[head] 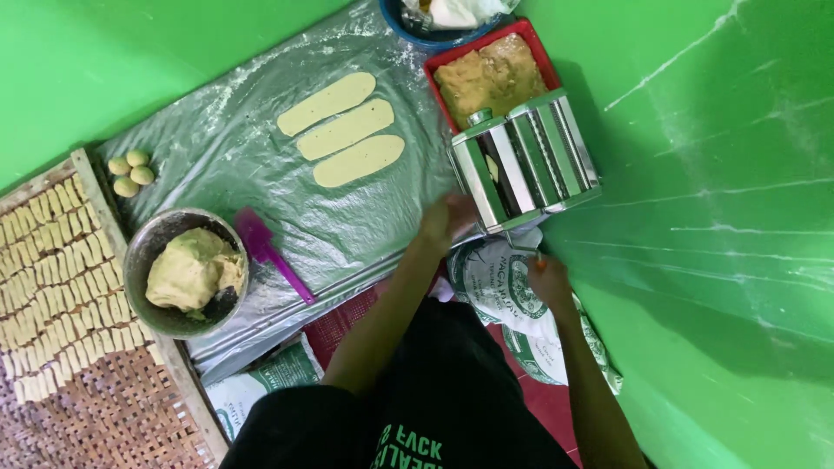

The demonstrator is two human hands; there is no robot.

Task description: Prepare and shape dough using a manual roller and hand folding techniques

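A shiny metal pasta roller machine (525,161) stands on the green floor, with a strip of dough (493,168) showing in its slot. My left hand (446,222) rests against the machine's near left side, fingers curled. My right hand (547,276) is closed on the crank handle (537,257) below the machine. Three flat oval dough sheets (347,128) lie side by side on a floured plastic sheet (261,148) left of the machine.
A red tray of dough (489,73) sits behind the machine, a blue bowl (432,23) beyond it. A metal bowl with a dough lump (186,271), a purple scraper (271,254), three small dough balls (130,173), a woven tray of cut pieces (61,278) and printed sacks (504,287) lie around.
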